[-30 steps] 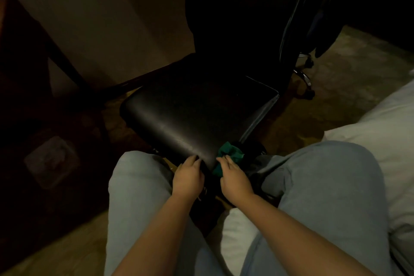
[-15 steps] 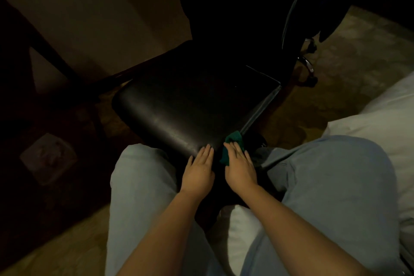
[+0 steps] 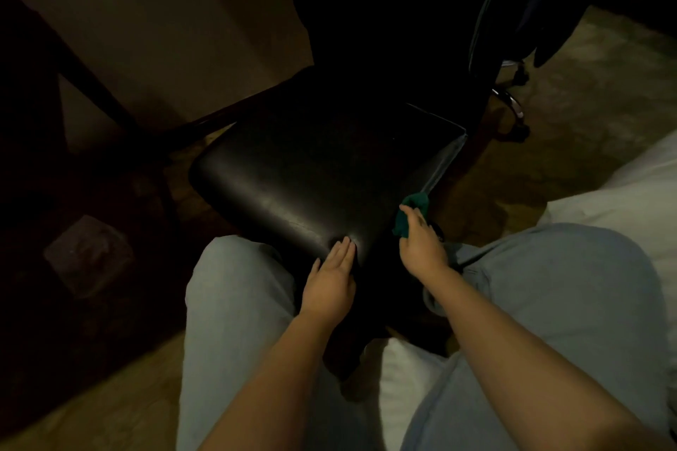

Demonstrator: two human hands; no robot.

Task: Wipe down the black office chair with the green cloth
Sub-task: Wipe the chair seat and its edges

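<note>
There is one black office chair (image 3: 311,176), one green cloth (image 3: 414,207) and two bare hands, with two knees in pale blue trousers (image 3: 234,304) on either side of the chair's near corner.

The left hand (image 3: 329,282) lies flat, fingers straight and close together. Its fingertips rest on the seat's front edge at about 6 o'clock of the seat, and it holds nothing.

The right hand (image 3: 421,245) is at the seat's 4 o'clock corner. Its fingers lie fairly straight over the green cloth and press it against the side of the seat cushion. The cloth bunches out beyond the fingertips and beside the thumb edge of the hand. Whether the thumb tucks round the cloth cannot be told in this dim light.

The seat is smooth, black and faintly glossy, with a paler piped edge running along its right side. The backrest (image 3: 384,11) rises at 12 o'clock, almost lost in shadow. One chrome leg with a castor (image 3: 513,113) shows at 2 o'clock.

The room is dark. A mottled, yellowish floor (image 3: 586,91) spreads toward 1 and 2 o'clock and again at 7 o'clock. White bedding (image 3: 622,201) fills the 3 o'clock side and shows between the thighs. A plain wall (image 3: 165,11) stands at 11 o'clock, crossed by a dark wooden frame (image 3: 91,84) at 10 o'clock. One pale square object (image 3: 88,253), too dim to identify, sits on the floor at 8 o'clock.
</note>
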